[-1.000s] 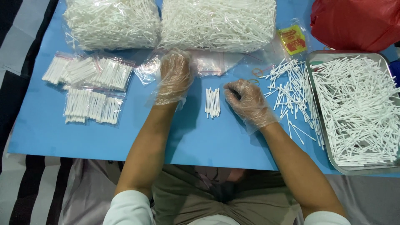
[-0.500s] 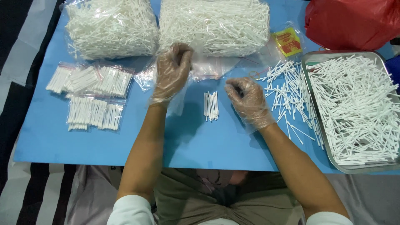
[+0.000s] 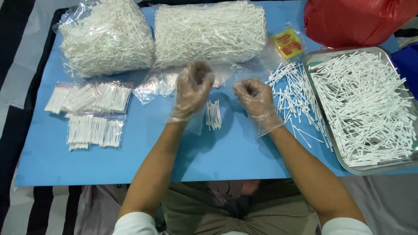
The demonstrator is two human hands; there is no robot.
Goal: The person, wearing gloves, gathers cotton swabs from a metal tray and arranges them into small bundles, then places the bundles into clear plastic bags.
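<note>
1. Your left hand (image 3: 192, 89), in a clear plastic glove, hovers at the centre of the frame with its fingers curled, pinching a thin clear bag (image 3: 196, 119) that hangs below the wrist.
2. Your right hand (image 3: 256, 98), gloved too, is clenched loosely just right of centre; you cannot tell whether it grips anything.
3. A small bundle of cotton swabs (image 3: 213, 115) lies on the blue table (image 3: 217, 156) between your hands, slightly below them, touching neither.
4. Loose swabs (image 3: 292, 93) are scattered right of your right hand, beside a metal tray (image 3: 370, 167) heaped with swabs at the right edge.
5. Two large bags of swabs (image 3: 211, 32) fill the top of the frame.
6. Small filled packets (image 3: 93, 113) lie at the left.
7. A red bag (image 3: 357, 19) sits at the upper right.
</note>
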